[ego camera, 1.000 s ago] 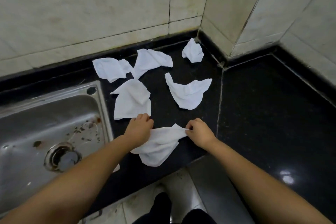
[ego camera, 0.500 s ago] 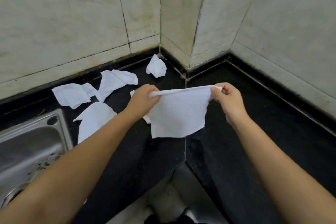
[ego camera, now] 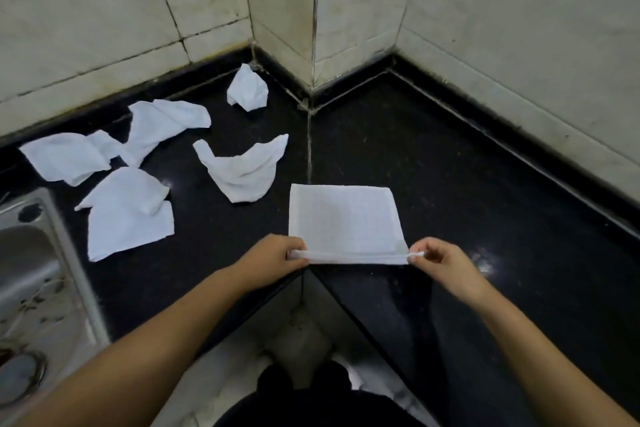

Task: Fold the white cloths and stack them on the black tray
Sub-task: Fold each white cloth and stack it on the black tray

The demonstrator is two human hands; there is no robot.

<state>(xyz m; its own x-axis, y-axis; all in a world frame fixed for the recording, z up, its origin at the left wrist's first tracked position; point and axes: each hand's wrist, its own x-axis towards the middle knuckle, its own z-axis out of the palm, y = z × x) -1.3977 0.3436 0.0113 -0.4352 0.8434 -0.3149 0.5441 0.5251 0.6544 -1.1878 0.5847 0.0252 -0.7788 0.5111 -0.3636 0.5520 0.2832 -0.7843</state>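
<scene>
The flat white cloth, hanging in the air half a second ago, is now lying smooth and square at lower centre on the glossy black counter. The left hand and right hand are each pinching a near corner, seemingly lifting that edge. Five crumpled cloths are lying beyond at upper left, near the steel sink.

Flat cloth right of crumpled cloths.
</scene>
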